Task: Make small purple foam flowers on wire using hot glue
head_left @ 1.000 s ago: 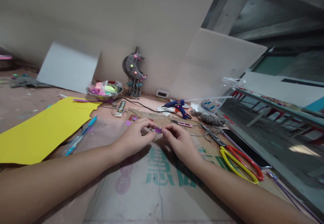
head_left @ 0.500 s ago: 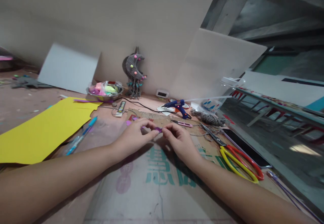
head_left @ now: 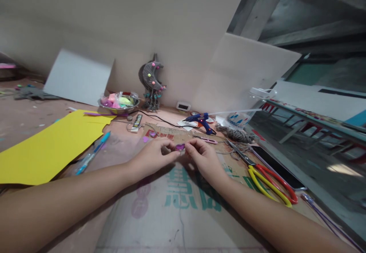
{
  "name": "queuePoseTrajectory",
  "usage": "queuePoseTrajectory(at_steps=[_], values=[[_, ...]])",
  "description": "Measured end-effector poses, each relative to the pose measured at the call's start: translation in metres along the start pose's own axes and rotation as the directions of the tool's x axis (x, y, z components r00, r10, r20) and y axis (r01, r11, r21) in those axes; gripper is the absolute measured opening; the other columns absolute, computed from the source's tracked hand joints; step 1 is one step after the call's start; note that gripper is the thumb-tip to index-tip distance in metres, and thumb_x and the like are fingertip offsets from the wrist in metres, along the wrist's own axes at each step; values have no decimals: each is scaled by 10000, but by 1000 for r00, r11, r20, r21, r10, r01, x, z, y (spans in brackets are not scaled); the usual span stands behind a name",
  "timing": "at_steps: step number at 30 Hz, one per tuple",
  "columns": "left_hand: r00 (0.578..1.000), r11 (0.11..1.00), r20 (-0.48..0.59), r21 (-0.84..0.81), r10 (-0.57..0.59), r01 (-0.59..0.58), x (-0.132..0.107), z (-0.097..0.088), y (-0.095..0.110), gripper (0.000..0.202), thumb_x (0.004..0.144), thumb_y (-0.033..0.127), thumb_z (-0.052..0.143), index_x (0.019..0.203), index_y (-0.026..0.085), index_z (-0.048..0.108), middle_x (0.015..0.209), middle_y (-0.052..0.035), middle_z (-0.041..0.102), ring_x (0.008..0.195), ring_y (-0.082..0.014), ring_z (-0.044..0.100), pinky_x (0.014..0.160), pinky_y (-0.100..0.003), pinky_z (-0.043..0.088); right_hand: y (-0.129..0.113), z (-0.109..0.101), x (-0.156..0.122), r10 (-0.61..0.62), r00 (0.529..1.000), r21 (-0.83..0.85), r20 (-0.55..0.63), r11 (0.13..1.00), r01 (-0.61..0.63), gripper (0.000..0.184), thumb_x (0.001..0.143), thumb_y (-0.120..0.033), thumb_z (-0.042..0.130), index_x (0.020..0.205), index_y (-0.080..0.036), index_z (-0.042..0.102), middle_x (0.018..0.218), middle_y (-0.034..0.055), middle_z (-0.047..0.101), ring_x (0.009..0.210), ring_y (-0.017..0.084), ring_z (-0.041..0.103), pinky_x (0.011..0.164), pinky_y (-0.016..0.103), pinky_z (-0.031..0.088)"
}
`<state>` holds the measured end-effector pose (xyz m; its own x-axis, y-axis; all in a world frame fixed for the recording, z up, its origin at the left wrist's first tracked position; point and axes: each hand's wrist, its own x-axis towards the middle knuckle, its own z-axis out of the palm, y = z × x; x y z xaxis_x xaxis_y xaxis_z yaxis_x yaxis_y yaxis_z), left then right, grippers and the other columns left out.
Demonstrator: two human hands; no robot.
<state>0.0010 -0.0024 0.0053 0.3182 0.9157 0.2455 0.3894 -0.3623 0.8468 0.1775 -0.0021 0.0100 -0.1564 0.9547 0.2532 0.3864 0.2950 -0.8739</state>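
A small purple piece (head_left: pixel 180 146) with a greyish edge is pinched between my two hands, above the printed cardboard sheet (head_left: pixel 160 226). My left hand (head_left: pixel 157 154) grips its left side with thumb and forefinger. At its right side, the thumb and forefinger of my right hand (head_left: pixel 201 157) are closed on it. Fingertips cover its edges, so its full shape is hard to make out. Just beyond my left hand lie small purple scraps (head_left: pixel 153 134). A pink-handled cutter (head_left: pixel 208 140) lies behind my right hand.
Red-and-yellow-handled scissors (head_left: pixel 268 180) and a phone (head_left: pixel 278 167) lie at the right. Behind stand a blue glue gun (head_left: pixel 201 120), grey yarn (head_left: pixel 236 133), a bowl of clay packets (head_left: pixel 118 106) and a moon ornament (head_left: pixel 152 77). Yellow paper (head_left: pixel 54 146) and a pen (head_left: pixel 93 153) lie left.
The purple piece now shows more of its face between my fingers. My left hand has lowered slightly, uncovering the purple scraps and red print behind it. My right hand has barely shifted.
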Motion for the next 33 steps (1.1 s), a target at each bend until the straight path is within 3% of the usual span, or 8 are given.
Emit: queuePoseTrajectory(at_steps=[3, 6, 13, 20, 28, 30, 33], values=[[1000, 994, 7, -106, 8, -7, 2, 1, -3, 291, 804, 419, 525, 915, 180, 651, 907, -37, 674, 842, -181, 603, 744, -271, 452, -1, -1, 0, -20, 1000, -21, -5, 1000, 20, 188, 819, -353, 526, 758, -178, 551, 652, -11, 522, 584, 119, 462, 541, 238, 380], [998, 981, -57, -195, 14, -25, 3, -1, -3, 346, 865, 428, 436, 950, 178, 660, 972, -53, 675, 936, -189, 596, 819, -281, 443, -2, -1, -2, -34, 999, -85, 10, 996, 35, 165, 831, -327, 508, 760, -184, 548, 660, -7, 531, 601, 129, 478, 563, 248, 387], [998, 997, -30, -52, 60, -61, 2, -4, -1, 257, 827, 362, 522, 807, 178, 699, 868, -42, 670, 884, -184, 587, 808, -285, 423, -8, -2, -4, -188, 978, -281, 87, 937, 205, 138, 848, -246, 484, 762, -185, 573, 741, 20, 604, 716, 157, 544, 673, 272, 407], [996, 997, 72, -57, 59, -55, 3, -1, -4, 242, 817, 358, 536, 750, 167, 669, 775, -19, 647, 777, -153, 582, 709, -250, 420, -12, -5, -3, -179, 977, -322, 111, 924, 206, 116, 831, -212, 498, 764, -171, 584, 748, 31, 623, 715, 160, 559, 664, 274, 417], [999, 998, 49, -53, -11, 13, 3, -1, 1, 212, 800, 328, 534, 733, 155, 637, 760, -22, 641, 751, -153, 573, 685, -244, 414, -12, -4, 0, -148, 972, -304, 184, 932, 199, 160, 860, -220, 482, 753, -170, 591, 722, 18, 618, 690, 142, 550, 641, 258, 410], [999, 997, 23, -67, -35, 36, 2, -2, 2, 207, 797, 326, 531, 732, 155, 627, 755, -20, 639, 758, -154, 576, 695, -245, 416, -15, -8, 2, -174, 972, -263, 155, 942, 211, 167, 878, -233, 457, 814, -171, 599, 747, 20, 615, 703, 138, 548, 643, 255, 412], [995, 986, -3, -128, -103, 102, 2, -2, 4, 214, 797, 342, 526, 752, 151, 612, 742, -20, 630, 730, -153, 582, 672, -245, 419, -28, -22, 5, -252, 968, -196, 10, 948, 249, 137, 873, -279, 484, 868, -174, 573, 760, 16, 586, 690, 128, 531, 617, 244, 407]])
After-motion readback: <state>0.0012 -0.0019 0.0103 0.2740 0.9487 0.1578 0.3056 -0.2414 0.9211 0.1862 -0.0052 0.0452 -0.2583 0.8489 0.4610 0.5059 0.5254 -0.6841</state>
